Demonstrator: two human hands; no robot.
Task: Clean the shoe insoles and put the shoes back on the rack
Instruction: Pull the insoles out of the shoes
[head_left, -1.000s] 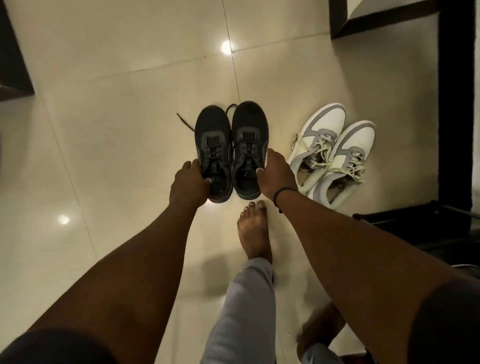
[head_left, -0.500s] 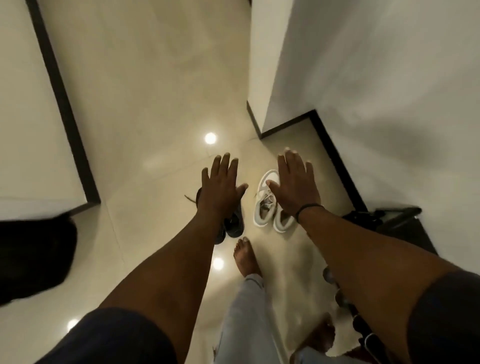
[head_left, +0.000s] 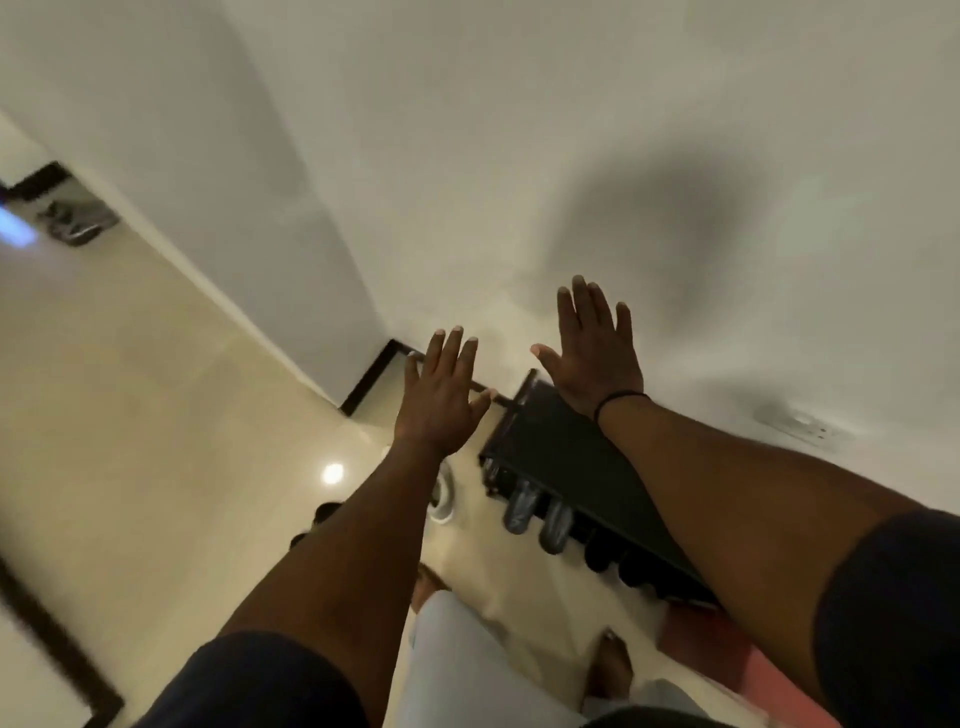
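Note:
Both hands are raised in front of me with fingers spread and hold nothing. My left hand hovers above the floor near the wall corner. My right hand is over the far end of the black shoe rack, which stands against the white wall with several shoes on a lower shelf; a grey pair pokes out. On the floor, a white shoe shows beside my left forearm, and the black shoes peek out left of that arm, mostly hidden.
The white wall fills the upper view, with a dark skirting at its corner. A socket sits on the wall at right. A pink mat lies by the rack. My bare feet and grey trousers are below.
My hands let go of the black shoes on the floor and rose, fingers spread. The view swung up and right, from the floor to the wall and the shoe rack.

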